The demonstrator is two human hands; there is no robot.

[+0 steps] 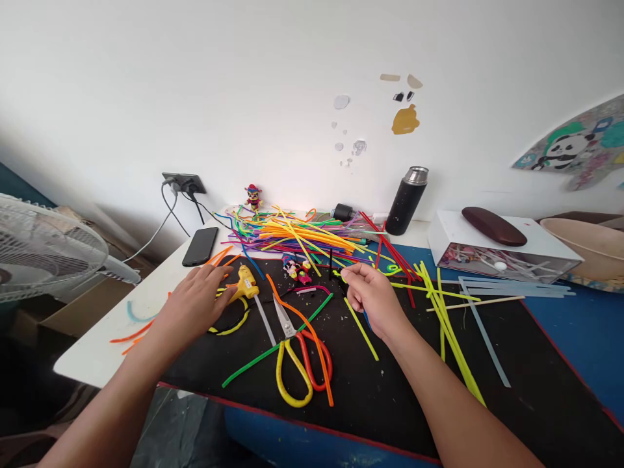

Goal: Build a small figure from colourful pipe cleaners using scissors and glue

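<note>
My left hand (202,299) hovers at the grip of a yellow hot glue gun (246,282), fingers spread, the thumb beside the handle. A clear glue stick (264,320) lies just below the gun. My right hand (371,296) is closed in a pinch on a small black and yellow-green pipe cleaner piece (337,274); its far side is hidden by the fingers. Left of that hand is a small colourful pipe cleaner figure (297,270). Scissors (291,335) with one yellow and one red handle lie between my hands, with green (263,365) and orange pipe cleaners (319,348) across them.
A pile of coloured pipe cleaners (302,235) lies along the wall, with another figure (253,197) behind it. A phone (200,246) lies at left, near a fan (53,240). A black flask (407,201) and a white box (502,250) stand at the back right.
</note>
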